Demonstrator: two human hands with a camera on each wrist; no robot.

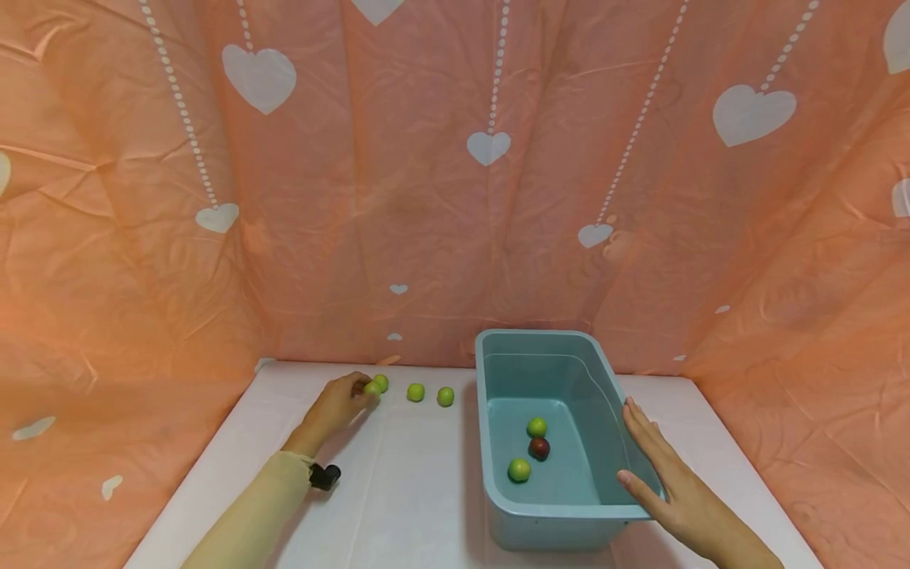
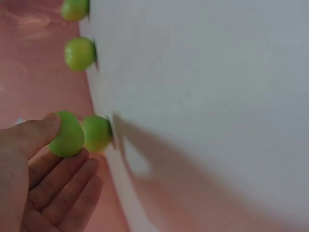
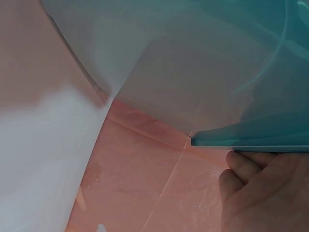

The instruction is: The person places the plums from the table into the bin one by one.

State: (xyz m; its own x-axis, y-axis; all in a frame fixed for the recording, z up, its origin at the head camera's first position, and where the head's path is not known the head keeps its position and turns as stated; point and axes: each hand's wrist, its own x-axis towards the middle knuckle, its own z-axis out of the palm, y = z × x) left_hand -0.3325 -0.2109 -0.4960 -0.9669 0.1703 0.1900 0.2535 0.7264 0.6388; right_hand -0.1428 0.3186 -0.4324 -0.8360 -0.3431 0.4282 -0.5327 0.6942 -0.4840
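Observation:
My left hand (image 1: 344,401) pinches a small green apple-like fruit (image 2: 67,135) between thumb and fingers, near the far left of the white table. Right behind it is another green fruit (image 2: 96,133); whether the two touch I cannot tell. To its right two more green fruits, one (image 1: 415,392) and another (image 1: 445,396), sit apart. The right hand (image 1: 671,482) rests at the right rim of a blue-green tub (image 1: 554,511), fingers straight along the outside and thumb over the front corner. Inside the tub lie two green fruits, one (image 1: 537,427) behind and one (image 1: 520,470) in front of a dark red fruit (image 1: 539,449).
The white table (image 1: 398,474) is enclosed by a peach-coloured sheet (image 1: 426,197) with white hearts, at the back and both sides. The tub stands right of centre, its far end close to the back sheet. A black device (image 1: 325,476) is strapped at the left wrist.

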